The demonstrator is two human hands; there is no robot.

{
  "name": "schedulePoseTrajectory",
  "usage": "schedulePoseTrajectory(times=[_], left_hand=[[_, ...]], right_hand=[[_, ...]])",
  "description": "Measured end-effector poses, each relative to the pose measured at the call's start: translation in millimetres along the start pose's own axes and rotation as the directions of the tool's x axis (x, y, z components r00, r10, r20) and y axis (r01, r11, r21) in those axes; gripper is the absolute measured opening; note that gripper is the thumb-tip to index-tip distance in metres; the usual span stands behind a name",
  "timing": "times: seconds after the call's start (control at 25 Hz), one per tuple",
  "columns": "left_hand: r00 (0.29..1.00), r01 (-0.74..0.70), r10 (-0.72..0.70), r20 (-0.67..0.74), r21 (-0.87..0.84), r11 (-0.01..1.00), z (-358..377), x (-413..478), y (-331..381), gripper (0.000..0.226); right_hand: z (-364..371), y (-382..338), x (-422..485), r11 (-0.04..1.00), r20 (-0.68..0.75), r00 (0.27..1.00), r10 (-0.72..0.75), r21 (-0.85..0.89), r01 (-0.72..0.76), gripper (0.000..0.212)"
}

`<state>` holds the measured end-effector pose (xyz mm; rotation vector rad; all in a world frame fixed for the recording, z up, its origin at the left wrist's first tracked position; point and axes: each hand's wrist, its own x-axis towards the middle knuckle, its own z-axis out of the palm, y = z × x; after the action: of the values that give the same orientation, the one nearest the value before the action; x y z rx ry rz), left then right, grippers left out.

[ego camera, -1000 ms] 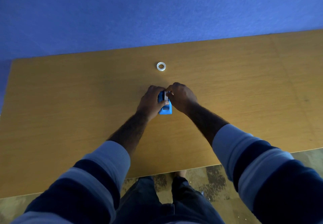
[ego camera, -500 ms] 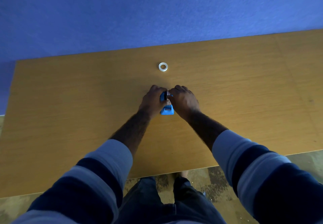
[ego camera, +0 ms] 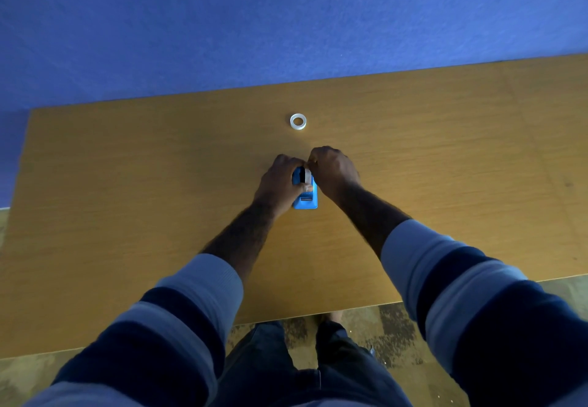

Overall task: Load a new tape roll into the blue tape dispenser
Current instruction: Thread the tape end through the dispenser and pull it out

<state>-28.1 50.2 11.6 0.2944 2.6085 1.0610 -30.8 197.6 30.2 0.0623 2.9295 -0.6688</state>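
A wooden tabletop (ego camera: 127, 216) with a yellow-brown grain is filling most of the view, its far edge running against a plain blue wall (ego camera: 254, 25) and its near edge crossing above the person's legs. Below that near edge a mottled, worn floor (ego camera: 391, 336) is showing, with dark trousers (ego camera: 286, 371) and what seems to be a bare foot partly cut off by the tabletop edge.

The blue tape dispenser (ego camera: 306, 198) is standing near the middle of the tabletop, its cutter end pointing toward the near edge. The left hand (ego camera: 280, 182) is wrapping round its left side, the grip closed on the body. The right hand (ego camera: 334, 171) is pressing in from the right and far side, its fingers curled tight at the top of the dispenser, where a pale tape roll (ego camera: 307, 176) is sitting on edge in the cradle; whether the fingers are pinching the roll or a loose end of tape cannot be told, since the knuckles are covering that spot. Most of the dispenser's far half is lying hidden under both hands.

A small white ring (ego camera: 298, 121), lying flat, is resting well apart, toward the far edge. Striped sleeves (ego camera: 445, 263) in dark and light blue are reaching in from the bottom corners. Any lettering on the dispenser is too small to read.
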Motion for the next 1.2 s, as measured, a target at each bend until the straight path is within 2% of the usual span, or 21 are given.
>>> schedulePoseTrajectory(times=[0.24,0.36,0.6,0.84,1.2], left_hand=[[0.999,-0.004,0.005,0.031,-0.031,1.000,1.3,0.1,-3.7,0.056],[1.000,-0.009,0.009,0.020,-0.028,1.000,2.5,1.6,-4.5,0.050],[1.000,0.011,-0.011,-0.001,-0.039,0.999,2.5,1.3,-1.6,0.043],[1.000,0.008,-0.008,0.000,-0.061,0.998,1.4,-0.6,-0.8,0.047],[1.000,0.002,-0.002,-0.004,-0.031,1.000,0.6,0.1,-0.3,0.045]], right_hand=[[5.0,4.4,-13.2,0.998,-0.074,0.995,-0.061,-0.012,0.061,0.011],[6.3,5.0,-17.0,0.995,-0.095,0.991,-0.094,-0.035,0.091,0.012],[3.4,3.6,-8.4,0.997,-0.064,0.995,-0.076,-0.018,0.075,0.012],[0.1,8.4,-10.0,0.993,-0.038,0.995,-0.092,0.074,0.095,0.017],[1.1,9.9,-4.3,0.989,0.000,0.999,-0.046,0.140,0.046,0.006]])
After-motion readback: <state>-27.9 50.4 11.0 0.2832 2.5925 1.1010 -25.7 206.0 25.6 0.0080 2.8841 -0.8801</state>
